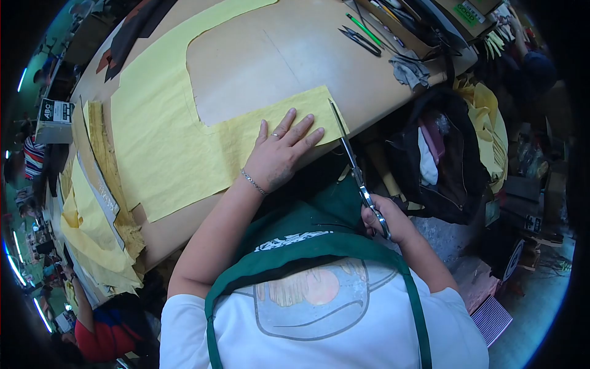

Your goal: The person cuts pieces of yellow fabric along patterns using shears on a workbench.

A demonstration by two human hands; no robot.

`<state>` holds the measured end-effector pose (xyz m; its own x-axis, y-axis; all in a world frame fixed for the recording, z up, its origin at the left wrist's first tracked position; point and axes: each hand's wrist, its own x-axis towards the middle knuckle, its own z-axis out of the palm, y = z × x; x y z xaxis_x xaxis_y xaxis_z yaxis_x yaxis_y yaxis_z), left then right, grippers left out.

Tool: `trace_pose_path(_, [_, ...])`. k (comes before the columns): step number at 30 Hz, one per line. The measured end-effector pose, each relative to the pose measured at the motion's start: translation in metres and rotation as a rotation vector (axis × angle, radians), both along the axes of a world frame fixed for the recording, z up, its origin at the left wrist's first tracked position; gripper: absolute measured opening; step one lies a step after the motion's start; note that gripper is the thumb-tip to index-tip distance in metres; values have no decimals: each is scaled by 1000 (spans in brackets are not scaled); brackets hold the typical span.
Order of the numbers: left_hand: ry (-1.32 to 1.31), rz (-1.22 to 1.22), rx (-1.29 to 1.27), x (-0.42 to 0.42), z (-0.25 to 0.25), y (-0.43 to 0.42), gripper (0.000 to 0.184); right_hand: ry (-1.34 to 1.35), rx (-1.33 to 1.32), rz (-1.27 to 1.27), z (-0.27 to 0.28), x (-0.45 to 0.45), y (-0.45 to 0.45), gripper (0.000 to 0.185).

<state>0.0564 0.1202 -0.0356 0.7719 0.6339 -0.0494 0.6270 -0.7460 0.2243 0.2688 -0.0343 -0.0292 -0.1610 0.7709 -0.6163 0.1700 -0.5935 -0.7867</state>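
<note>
Yellow fabric point(163, 135) lies spread over the table, with one strip reaching to the near right edge. My left hand point(286, 147) rests flat on that strip, fingers stretched out and spread, a ring and a bracelet on it. In my right hand point(390, 218) is a pair of long metal scissors point(353, 163), fingers wrapped round the handles. The blades reach up to the strip's right end, close along its edge. Whether they are biting into the fabric I cannot tell.
Small snips point(359, 42), a green pen point(362, 27) and a grey rag point(410, 69) lie at the table's far right. A black bag point(452, 166) hangs open beside the table. More yellow material point(92, 227) sits at the left. A person in red point(104, 335) is lower left.
</note>
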Motion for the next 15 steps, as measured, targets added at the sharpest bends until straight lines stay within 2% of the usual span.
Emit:
trace_pose_path(7, [19,8,-15,1,1,0,54,-20,-11,-43,4,-4,-1,67])
trace_pose_path(15, [10,18,-17,1,1,0,53,-82,-32,-98,2,-6,-10,57])
